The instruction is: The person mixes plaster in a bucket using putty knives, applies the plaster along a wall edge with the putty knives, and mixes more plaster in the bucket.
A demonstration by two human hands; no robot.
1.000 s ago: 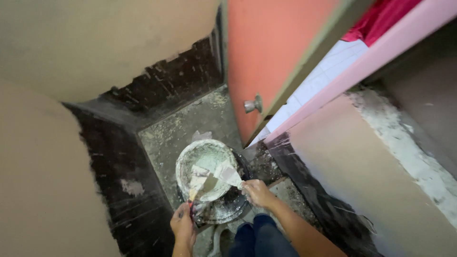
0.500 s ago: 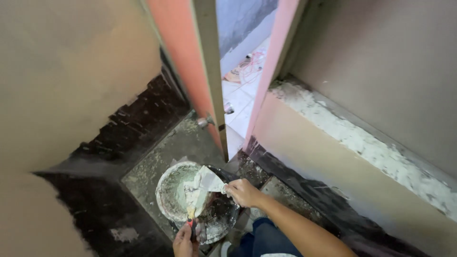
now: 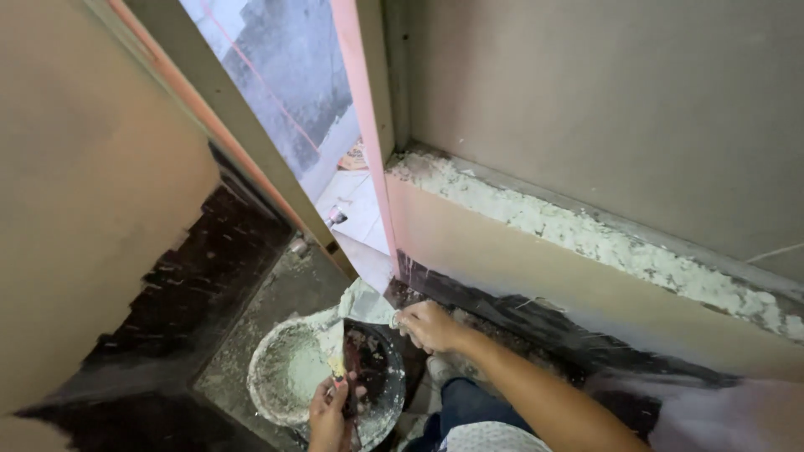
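Observation:
A round pan (image 3: pixel 276 381) of pale grey-white putty sits on the dark floor below me. My left hand (image 3: pixel 328 414) grips the handle of a narrow putty knife (image 3: pixel 337 356), its blade coated in putty and held over the pan. My right hand (image 3: pixel 429 325) holds a wide scraper blade (image 3: pixel 368 303), also smeared with putty, just above the pan's far rim. The two blades meet over the pan. My arm and blue trouser leg (image 3: pixel 465 402) show at the bottom.
A pink door (image 3: pixel 251 159) stands ajar ahead, with a round knob (image 3: pixel 337 216) on its edge and white tiles beyond. A rough plastered ledge (image 3: pixel 603 238) runs along the right wall. Dark unpainted patches cover the lower left wall (image 3: pixel 201 285).
The view has swung right and upward, bringing the right wall and ledge into sight. My hands stay over the pan, and the wide blade has lifted toward the door's foot.

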